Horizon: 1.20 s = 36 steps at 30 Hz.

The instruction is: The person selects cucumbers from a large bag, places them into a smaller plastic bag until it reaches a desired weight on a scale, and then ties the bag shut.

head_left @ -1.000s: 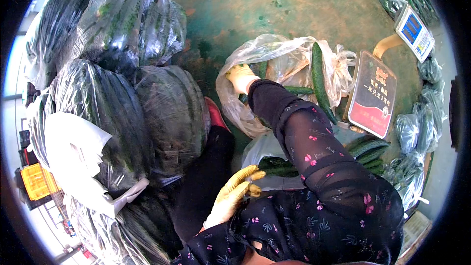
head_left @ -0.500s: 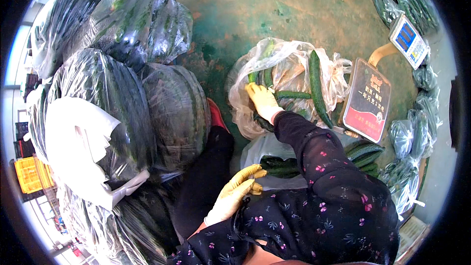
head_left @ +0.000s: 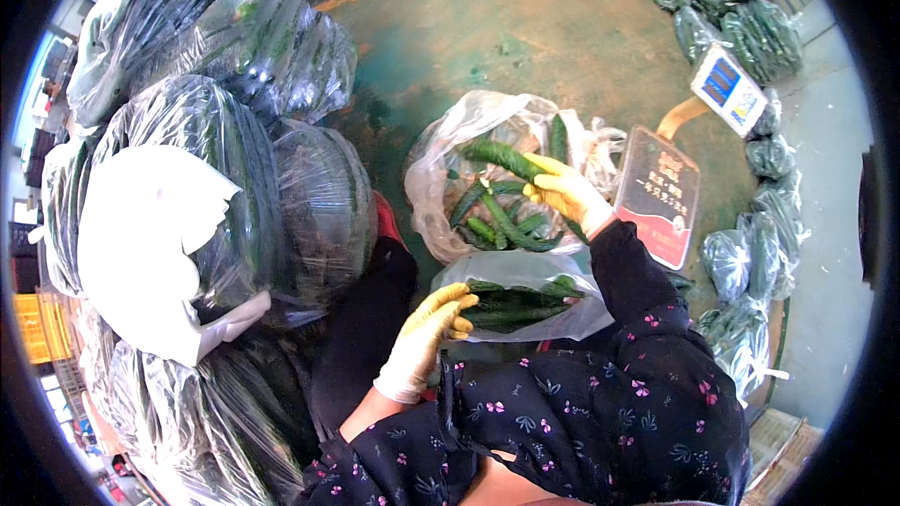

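My right hand [head_left: 567,191], in a yellow-palmed glove, is closed round the right end of a dark green cucumber [head_left: 497,156]. It holds the cucumber over a large, wide-open clear plastic bag [head_left: 427,174]. Several loose cucumbers [head_left: 509,225] lie crossed inside that bag. Nearer to me is a smaller clear bag [head_left: 562,326], its mouth facing up, with several cucumbers [head_left: 511,309] lying side by side in it. Gloved as well, my left hand [head_left: 424,335] is at this bag's left edge, fingers bent and apart. Nothing shows in its grasp.
A flat scale [head_left: 656,192] with a raised display [head_left: 727,90] stands to the right. Large stuffed bags of cucumbers [head_left: 202,197] are piled on the left, with white sheeting [head_left: 136,253] over one. Smaller filled bags [head_left: 727,262] line the right wall.
My right hand has come up out of the large bag and moved right, now holding a cucumber. My left hand's fingers are more bent. The view has shifted, showing more of the smaller bag.
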Each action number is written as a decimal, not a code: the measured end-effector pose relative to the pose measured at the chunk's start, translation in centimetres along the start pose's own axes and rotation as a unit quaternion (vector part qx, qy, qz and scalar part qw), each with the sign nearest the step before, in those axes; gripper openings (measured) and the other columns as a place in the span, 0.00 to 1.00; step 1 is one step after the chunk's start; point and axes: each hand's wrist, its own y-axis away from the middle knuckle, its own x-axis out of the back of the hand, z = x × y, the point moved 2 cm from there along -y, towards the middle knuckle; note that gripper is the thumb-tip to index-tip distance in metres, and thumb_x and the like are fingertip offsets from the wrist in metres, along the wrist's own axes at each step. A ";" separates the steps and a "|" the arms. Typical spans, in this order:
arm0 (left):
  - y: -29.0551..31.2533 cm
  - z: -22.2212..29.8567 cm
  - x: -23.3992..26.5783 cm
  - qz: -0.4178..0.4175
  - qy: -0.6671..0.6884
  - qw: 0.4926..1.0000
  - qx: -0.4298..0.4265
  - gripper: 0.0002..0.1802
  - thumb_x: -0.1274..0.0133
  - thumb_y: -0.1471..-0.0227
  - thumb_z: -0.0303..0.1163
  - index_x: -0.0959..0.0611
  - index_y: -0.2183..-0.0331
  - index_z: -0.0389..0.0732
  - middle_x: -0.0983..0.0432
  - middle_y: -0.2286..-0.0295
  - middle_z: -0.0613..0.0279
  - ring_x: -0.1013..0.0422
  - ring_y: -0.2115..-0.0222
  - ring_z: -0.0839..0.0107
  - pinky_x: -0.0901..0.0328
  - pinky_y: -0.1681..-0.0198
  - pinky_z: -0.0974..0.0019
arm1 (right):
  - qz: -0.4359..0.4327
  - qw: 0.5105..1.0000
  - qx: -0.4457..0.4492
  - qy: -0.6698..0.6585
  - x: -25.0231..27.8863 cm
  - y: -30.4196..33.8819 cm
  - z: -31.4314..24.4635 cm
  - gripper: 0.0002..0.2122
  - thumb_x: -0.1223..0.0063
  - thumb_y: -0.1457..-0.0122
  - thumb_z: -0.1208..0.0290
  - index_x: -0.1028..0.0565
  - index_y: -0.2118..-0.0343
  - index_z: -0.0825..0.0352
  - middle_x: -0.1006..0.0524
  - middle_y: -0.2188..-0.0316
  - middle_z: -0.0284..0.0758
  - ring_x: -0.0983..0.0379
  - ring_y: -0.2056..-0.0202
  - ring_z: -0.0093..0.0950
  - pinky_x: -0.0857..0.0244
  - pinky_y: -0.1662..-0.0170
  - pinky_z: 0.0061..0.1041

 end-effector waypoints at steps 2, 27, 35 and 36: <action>-0.1 -0.3 0.2 -0.010 -0.010 1.000 -0.026 0.24 0.55 0.46 0.35 0.33 0.50 0.35 0.29 0.56 0.54 0.30 0.71 0.75 0.36 0.64 0.74 | -0.024 1.000 -0.004 -0.018 -1.1 3.4 -0.6 0.28 0.47 0.48 0.76 0.43 0.43 0.71 0.30 0.56 0.38 0.29 0.64 0.27 0.34 0.60 0.23; -1.4 -1.6 1.4 -0.057 0.021 0.990 -0.125 0.29 0.57 0.47 0.46 0.32 0.48 0.39 0.31 0.54 0.58 0.33 0.77 0.75 0.40 0.74 0.76 | 0.019 0.989 -0.139 -0.056 -5.2 19.1 7.5 0.25 0.49 0.48 0.69 0.37 0.46 0.66 0.31 0.51 0.44 0.30 0.64 0.29 0.36 0.60 0.26; -1.1 -2.7 2.0 -0.008 -0.056 0.994 -0.094 0.28 0.56 0.47 0.45 0.33 0.48 0.40 0.29 0.55 0.56 0.31 0.78 0.77 0.36 0.75 0.76 | 0.035 0.772 -0.203 0.601 -3.3 10.8 7.5 0.12 0.49 0.49 0.65 0.22 0.64 0.65 0.21 0.68 0.34 0.27 0.66 0.24 0.35 0.60 0.23; -1.2 -2.4 1.5 -0.014 -0.038 0.996 -0.075 0.29 0.55 0.47 0.45 0.33 0.47 0.40 0.30 0.54 0.56 0.31 0.78 0.77 0.36 0.75 0.76 | 0.023 0.808 -0.202 0.553 -4.4 9.5 6.3 0.11 0.50 0.47 0.65 0.22 0.64 0.65 0.21 0.69 0.33 0.27 0.66 0.22 0.34 0.61 0.21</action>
